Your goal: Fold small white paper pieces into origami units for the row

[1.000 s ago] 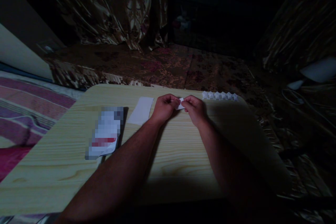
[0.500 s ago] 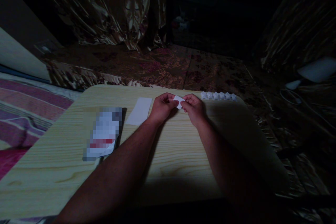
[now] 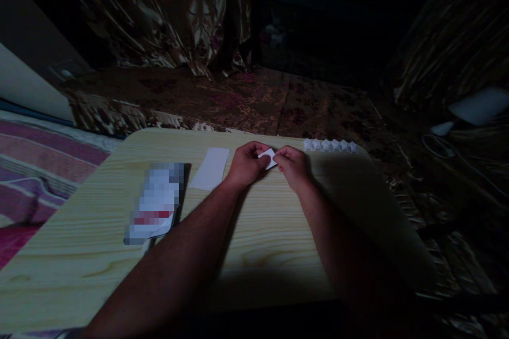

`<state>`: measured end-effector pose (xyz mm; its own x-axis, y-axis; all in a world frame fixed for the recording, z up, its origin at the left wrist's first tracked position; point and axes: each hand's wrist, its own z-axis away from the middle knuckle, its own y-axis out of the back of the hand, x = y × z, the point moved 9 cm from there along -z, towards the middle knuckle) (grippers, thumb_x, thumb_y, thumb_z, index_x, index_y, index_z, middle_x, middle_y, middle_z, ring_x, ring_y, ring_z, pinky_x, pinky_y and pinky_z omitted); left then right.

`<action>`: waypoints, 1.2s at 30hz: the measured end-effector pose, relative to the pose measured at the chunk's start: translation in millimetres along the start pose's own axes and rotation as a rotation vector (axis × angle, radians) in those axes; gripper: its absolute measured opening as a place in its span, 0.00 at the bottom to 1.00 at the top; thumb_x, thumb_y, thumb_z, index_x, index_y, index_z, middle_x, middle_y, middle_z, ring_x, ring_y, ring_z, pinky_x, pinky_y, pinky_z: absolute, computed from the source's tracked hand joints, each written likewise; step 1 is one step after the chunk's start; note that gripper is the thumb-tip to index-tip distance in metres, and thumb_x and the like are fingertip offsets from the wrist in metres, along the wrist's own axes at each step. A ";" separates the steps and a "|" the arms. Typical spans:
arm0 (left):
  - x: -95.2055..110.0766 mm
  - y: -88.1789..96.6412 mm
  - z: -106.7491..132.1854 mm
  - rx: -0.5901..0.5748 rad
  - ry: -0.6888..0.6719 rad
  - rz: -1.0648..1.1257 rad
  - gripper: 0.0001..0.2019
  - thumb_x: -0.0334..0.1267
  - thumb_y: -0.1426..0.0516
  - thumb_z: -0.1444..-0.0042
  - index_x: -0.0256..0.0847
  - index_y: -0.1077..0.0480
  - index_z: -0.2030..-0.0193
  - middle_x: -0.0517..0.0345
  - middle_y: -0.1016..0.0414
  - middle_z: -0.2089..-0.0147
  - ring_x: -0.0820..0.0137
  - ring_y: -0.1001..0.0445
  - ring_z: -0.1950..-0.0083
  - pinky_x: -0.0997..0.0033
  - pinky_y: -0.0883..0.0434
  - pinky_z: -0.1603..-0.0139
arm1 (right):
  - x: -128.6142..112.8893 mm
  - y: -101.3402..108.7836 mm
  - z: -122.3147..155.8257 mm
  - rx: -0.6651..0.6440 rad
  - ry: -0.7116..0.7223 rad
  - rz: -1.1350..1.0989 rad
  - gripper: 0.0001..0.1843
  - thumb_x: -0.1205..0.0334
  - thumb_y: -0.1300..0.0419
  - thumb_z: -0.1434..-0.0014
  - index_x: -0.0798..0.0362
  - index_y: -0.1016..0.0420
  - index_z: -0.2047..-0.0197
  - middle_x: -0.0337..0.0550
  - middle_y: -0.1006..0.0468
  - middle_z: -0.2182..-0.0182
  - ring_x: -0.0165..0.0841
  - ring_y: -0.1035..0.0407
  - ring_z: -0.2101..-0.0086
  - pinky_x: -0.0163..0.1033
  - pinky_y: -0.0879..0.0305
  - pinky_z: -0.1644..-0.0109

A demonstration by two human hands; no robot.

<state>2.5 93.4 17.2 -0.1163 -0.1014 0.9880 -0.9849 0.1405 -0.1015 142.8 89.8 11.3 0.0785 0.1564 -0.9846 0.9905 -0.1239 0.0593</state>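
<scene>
A small folded piece of white paper [image 3: 272,154] is pinched between both hands above the far part of the wooden table. My left hand [image 3: 247,164] grips its left side, thumb on top. My right hand [image 3: 292,163] is closed at its right corner, thumb and fingers together. Left of my left hand lies a stack or sheet of white paper [image 3: 210,168], flat on the table. Beyond my right hand a row of several small folded white paper shapes [image 3: 330,145], like puffy stars, lines the far edge.
The pale wooden table [image 3: 270,254] has rounded corners. On its left side rests a blurred-out flat object [image 3: 157,201], perhaps a phone. A white lamp [image 3: 477,106] stands in the dark at right. Striped bedding [image 3: 35,153] is at left, and patterned curtains [image 3: 199,16] hang behind.
The folded paper has turned slightly in my fingers. My right hand has shifted a little down and right, toward the paper's corner. The left hand has barely moved.
</scene>
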 end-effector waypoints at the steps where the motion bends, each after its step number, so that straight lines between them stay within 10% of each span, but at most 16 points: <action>1: -1.0 0.1 -0.1 -0.001 0.005 0.003 0.14 0.36 0.36 0.58 0.36 0.29 0.63 0.58 0.26 0.71 0.75 0.32 0.75 0.76 0.37 0.75 | 0.1 -0.2 -0.1 0.000 -0.002 0.001 0.04 0.62 0.41 0.55 0.53 0.31 0.75 0.31 0.35 0.84 0.25 0.44 0.81 0.32 0.48 0.75; 36: 2.4 -7.9 2.8 -0.080 0.006 -0.011 0.15 0.33 0.38 0.59 0.36 0.28 0.60 0.61 0.28 0.74 0.77 0.35 0.78 0.77 0.38 0.77 | -3.4 -1.1 0.5 0.019 -0.022 0.008 0.07 0.58 0.42 0.54 0.53 0.28 0.75 0.34 0.31 0.81 0.28 0.37 0.77 0.32 0.42 0.74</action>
<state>9.7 89.2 20.0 -0.1046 -0.0977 0.9897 -0.9726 0.2178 -0.0813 141.4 88.9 14.5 0.0838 0.1341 -0.9874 0.9876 -0.1434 0.0644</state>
